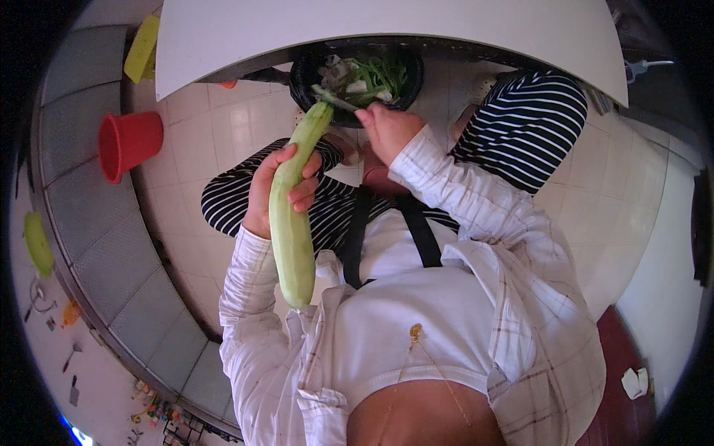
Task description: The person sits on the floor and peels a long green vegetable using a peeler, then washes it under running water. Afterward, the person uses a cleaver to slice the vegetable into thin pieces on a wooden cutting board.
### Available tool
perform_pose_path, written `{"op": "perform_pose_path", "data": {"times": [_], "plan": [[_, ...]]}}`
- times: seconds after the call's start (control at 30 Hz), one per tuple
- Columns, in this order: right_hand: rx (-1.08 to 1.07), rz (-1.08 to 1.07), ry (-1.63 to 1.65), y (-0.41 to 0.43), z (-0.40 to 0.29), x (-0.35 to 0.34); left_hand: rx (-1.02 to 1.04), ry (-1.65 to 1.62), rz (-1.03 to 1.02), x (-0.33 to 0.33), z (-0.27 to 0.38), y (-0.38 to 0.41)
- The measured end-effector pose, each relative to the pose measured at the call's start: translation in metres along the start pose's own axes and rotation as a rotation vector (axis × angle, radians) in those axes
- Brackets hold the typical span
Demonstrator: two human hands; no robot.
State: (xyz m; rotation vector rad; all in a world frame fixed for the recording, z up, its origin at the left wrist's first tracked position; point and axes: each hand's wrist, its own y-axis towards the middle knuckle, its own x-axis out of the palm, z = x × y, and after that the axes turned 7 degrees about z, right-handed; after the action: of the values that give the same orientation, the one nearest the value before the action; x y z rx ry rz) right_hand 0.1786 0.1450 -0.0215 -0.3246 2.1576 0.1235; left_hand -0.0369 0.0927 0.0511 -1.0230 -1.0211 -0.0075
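A long pale-green gourd (291, 223), its skin mostly pared away in lengthwise strips, slants from near my chest up toward the bin. My left hand (273, 184) wraps around its upper half. My right hand (387, 131) grips a slim peeler or small knife (340, 102), whose working end touches the gourd's far tip. A bit of green peel (319, 90) is at that end. Just beyond the tip stands a bin lined with a black bag (301, 92). Inside it lie green peel strips (385, 75) and pale scraps.
A white tabletop (390, 19) overhangs the bin's far side. To the left, a red bucket (131, 145) stands by grey cabinets (100, 223), with a yellow-green plastic container (140, 50) farther off. My knees in striped trousers (519, 128) flank the work.
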Motion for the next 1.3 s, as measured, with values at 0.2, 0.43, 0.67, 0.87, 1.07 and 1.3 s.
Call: {"op": "perform_pose_path", "data": {"times": [0.2,0.43,0.67,0.87,1.07,1.3], "plan": [[-0.139,-0.036,-0.045,-0.001,-0.024,-0.011,0.005,0.001,0.004,0.002,-0.004,0.005],[0.033,-0.011,-0.044,0.018,0.029,0.009,-0.016,-0.037,0.010,-0.014,-0.005,0.009],[-0.238,-0.106,-0.122,0.004,-0.024,-0.033,0.103,0.215,0.037,0.006,-0.012,0.006],[0.015,-0.070,-0.177,0.042,0.053,0.002,0.103,0.195,-0.012,0.003,-0.008,-0.004],[-0.021,0.101,0.198,0.018,0.019,-0.001,-0.011,-0.247,-0.323,-0.019,-0.010,0.008],[-0.059,-0.070,0.156,0.001,-0.025,-0.028,-0.077,-0.521,-0.575,-0.022,-0.026,0.017]]}}
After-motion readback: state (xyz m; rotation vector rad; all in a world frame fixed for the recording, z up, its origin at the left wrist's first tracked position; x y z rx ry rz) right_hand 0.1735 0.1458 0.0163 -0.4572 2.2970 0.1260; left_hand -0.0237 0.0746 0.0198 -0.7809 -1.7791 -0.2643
